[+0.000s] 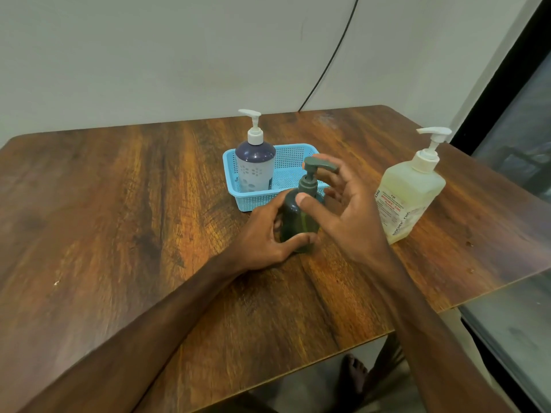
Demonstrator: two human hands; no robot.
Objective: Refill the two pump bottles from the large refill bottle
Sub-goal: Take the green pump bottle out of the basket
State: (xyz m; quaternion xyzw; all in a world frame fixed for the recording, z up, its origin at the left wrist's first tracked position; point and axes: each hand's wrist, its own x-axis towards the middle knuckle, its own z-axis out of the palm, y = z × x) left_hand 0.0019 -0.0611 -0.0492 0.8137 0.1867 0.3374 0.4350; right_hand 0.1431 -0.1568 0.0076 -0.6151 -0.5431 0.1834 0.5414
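Observation:
A dark green pump bottle stands upright on the wooden table, just in front of the blue basket. My left hand grips its body from the left. My right hand is at its grey-green pump head, thumb on the collar and fingers curled behind the nozzle. A purple and white pump bottle with a white pump stands in the left end of the basket. The large pale refill bottle, with a white pump and a red-lettered label, stands at the right.
A black cable runs down the wall behind the table. The table's right edge lies close beyond the refill bottle, beside a dark window frame. A bare foot shows under the front edge.

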